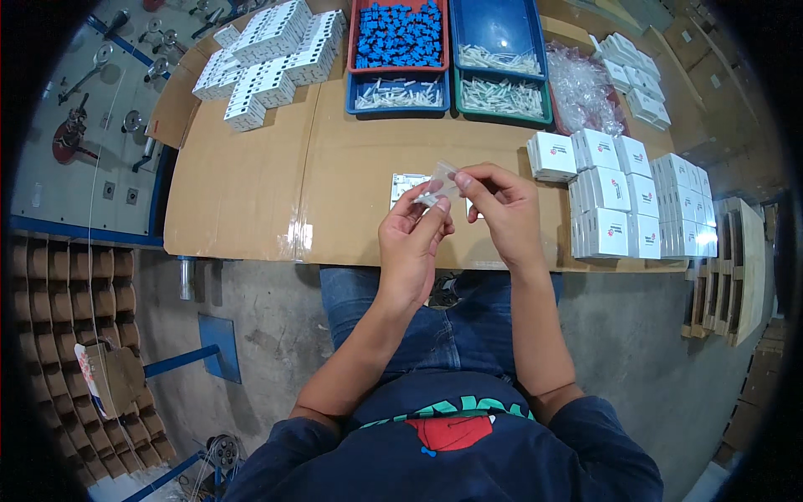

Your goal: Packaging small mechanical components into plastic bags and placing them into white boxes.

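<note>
Both hands hold a small clear plastic bag [443, 177] above the cardboard-covered table [251, 188]. Small white pieces show in the bag's lower part. My left hand [411, 243] pinches that lower end between thumb and fingers. At the upper right edge of the bag, my right hand [508, 216] is closed on it with thumb and forefinger. Behind my left hand, partly covered, lies a flat white piece with dark printing [405, 186]. Another white edge shows just under my right hand; its kind is hidden.
Along the far edge stand a red bin [352, 42] of blue parts, blue bins [350, 99] [542, 38] and a green bin [549, 109] with white pieces. Clear plastic bags [581, 84] fill another bin. White box stacks [606, 188] stand right; white blocks [272, 63] far left.
</note>
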Available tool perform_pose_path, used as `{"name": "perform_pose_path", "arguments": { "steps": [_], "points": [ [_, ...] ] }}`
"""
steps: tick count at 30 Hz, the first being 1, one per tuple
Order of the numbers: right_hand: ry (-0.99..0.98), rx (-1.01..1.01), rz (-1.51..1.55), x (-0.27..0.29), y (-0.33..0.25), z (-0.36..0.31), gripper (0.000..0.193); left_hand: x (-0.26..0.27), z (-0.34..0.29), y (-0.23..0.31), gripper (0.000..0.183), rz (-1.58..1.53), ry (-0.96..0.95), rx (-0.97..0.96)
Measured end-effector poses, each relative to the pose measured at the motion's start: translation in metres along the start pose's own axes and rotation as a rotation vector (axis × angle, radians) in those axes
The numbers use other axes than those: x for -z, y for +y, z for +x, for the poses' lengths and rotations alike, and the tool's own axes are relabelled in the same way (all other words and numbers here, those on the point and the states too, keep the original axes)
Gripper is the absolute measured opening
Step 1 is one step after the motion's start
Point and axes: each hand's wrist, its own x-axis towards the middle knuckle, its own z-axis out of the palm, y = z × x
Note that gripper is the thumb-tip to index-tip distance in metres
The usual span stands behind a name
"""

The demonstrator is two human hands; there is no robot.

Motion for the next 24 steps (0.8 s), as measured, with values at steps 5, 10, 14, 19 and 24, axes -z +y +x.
{"name": "perform_pose_path", "arguments": {
  "steps": [5, 10, 14, 19, 24],
  "points": [
    [0.001, 0.028, -0.030, -0.002, 0.001, -0.001, 0.014, -0.006, -0.005, 0.003, 0.035, 0.031, 0.000, -0.031],
    [0.040, 0.032, 0.004, -0.001, 0.000, 0.002, 0.013, -0.008, -0.003, 0.005, 0.034, 0.039, 0.026, -0.031],
    [0.024, 0.041, -0.045, 0.001, 0.001, 0.001, 0.012, -0.002, -0.003, 0.003, 0.035, 0.073, -0.031, -0.035],
    [0.041, 0.050, -0.030, 0.001, -0.001, 0.003, 0.012, -0.010, -0.005, 0.007, 0.037, 0.012, 0.011, 0.007],
    [0.068, 0.064, -0.020, -0.001, -0.001, 0.000, 0.013, -0.002, -0.007, 0.004, 0.038, 0.025, -0.005, -0.034]
  ]
}}
